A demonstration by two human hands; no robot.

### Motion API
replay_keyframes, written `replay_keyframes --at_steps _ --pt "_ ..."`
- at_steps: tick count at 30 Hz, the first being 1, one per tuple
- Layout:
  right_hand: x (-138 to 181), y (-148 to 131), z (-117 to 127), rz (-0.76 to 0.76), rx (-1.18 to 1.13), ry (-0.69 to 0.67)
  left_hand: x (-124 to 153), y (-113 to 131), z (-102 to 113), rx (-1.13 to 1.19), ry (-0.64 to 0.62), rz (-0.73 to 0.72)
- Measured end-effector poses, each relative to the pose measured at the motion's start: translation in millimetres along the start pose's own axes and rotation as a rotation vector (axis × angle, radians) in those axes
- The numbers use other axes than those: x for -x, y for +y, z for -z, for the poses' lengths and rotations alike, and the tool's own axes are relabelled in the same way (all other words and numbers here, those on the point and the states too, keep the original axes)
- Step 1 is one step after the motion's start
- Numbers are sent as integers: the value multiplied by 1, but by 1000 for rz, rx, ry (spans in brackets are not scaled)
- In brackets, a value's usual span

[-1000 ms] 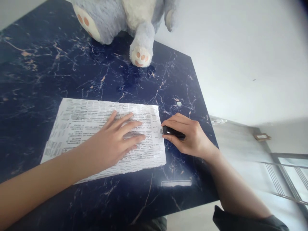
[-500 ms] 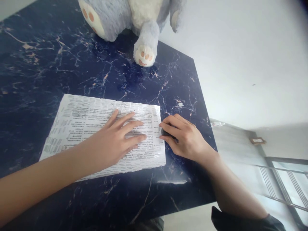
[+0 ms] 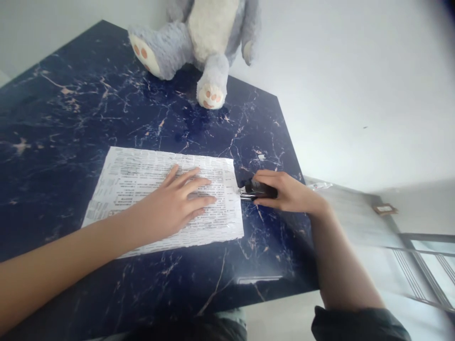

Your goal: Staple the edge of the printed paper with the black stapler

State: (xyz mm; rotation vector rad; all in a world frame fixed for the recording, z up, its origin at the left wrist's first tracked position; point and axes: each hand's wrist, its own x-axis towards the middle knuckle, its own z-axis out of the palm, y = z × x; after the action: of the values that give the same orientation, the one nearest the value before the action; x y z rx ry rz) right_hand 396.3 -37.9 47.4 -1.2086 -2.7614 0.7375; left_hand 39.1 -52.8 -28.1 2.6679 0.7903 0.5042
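Note:
Printed paper sheets [image 3: 227,208] lie flat on the dark blue marbled table [image 3: 88,109]. My left hand [image 3: 181,201] rests on them, open, with its fingers spread over the print. At the right edge of the paper is a black stapler [image 3: 261,189], its front end pointing left at that edge. My right hand [image 3: 284,192] is closed round the stapler's rear part, fingers on the far side and thumb on the near side. Whether the stapler's jaws hold the paper's edge I cannot tell.
A grey and cream plush toy [image 3: 209,57] sits at the table's far side. A small white scrap [image 3: 261,157] lies on the table beyond my right hand. The table's right edge runs close by my right forearm, with a white wall past it.
My right hand has slid back to the right along the stapler, so more of the stapler shows. My left hand stays on the paper. The view has shifted slightly.

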Motion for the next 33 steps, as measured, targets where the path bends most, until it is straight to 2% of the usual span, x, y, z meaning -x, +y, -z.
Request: replay_keyframes --at_steps 3,6,9,11,14,16,18,22,27,30,33 --pt "10 19 14 -52 -22 -2 1 -1 -2 59 0 7" --pt "14 23 15 -211 -82 211 1 3 3 236 3 68" --pt "-1 1 -4 -285 -326 510 -1 6 10 596 162 276" --pt "-18 -27 -22 -236 -403 552 -4 4 12 822 343 386" --pt "-42 -72 -46 -140 -302 479 -9 -6 10 1077 583 481" --pt "-53 -90 -60 -106 -267 458 -11 -12 7 1199 640 527" --pt "-60 -95 -70 -111 -266 440 -12 -16 4 1246 644 542" --pt "-61 -83 -68 -90 -342 363 -12 -16 2 1235 667 543" --pt "-47 -60 -43 -11 -791 105 -13 -15 3 1262 672 566" --pt "-42 -49 -41 -25 -895 84 -15 -13 7 1277 669 571" --pt "-42 -41 -45 -7 -878 66 -16 -10 10 1284 659 597"
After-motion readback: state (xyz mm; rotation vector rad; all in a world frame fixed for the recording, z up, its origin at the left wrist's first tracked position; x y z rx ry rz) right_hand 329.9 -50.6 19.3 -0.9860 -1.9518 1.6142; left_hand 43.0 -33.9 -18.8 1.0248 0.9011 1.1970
